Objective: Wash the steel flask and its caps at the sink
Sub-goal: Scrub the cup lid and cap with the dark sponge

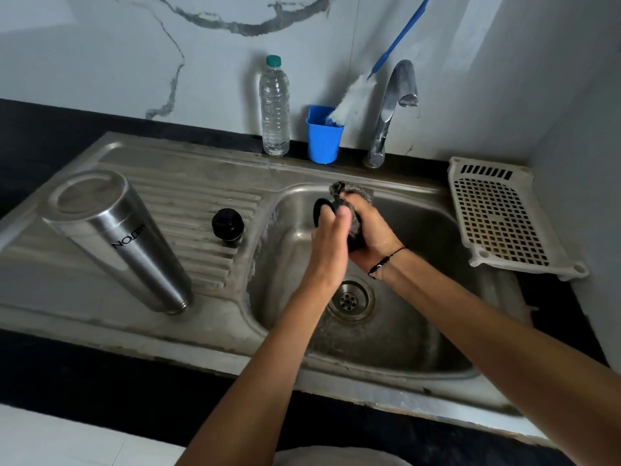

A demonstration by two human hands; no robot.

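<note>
Lettering: black "MILTON" reads upside down on the tall brushed-steel flask (121, 240), which stands mouth-down on the ribbed steel drainboard (201, 210) at 9 o'clock from the basin.
Stopper: round black inner cap (228, 225) sits on the drainboard ribs between the flask and the steel sink basin (420, 237), apart from both.
Outer cap: black round cap (323, 211) held over the basin at centre frame; mostly hidden by fingers.
Scrubber: grey steel-wool pad (353, 196) pressed against the held cap.
Left hand (331, 243): fingers curled round the black cap, thumb pointing up alongside it.
Right hand (373, 238): fingers closed on the steel-wool pad; thin black thread bracelet at the wrist.
Containers: clear plastic bottle with green lid (275, 105) at 12 o'clock, its contents not clear; square blue plastic cup (323, 137) just right of it holds a white-bristled bottle brush with blue handle (356, 95).
Fittings: chrome tap (391, 109) at 1 o'clock; white perforated plastic tray (500, 216) at 3 o'clock.
</note>
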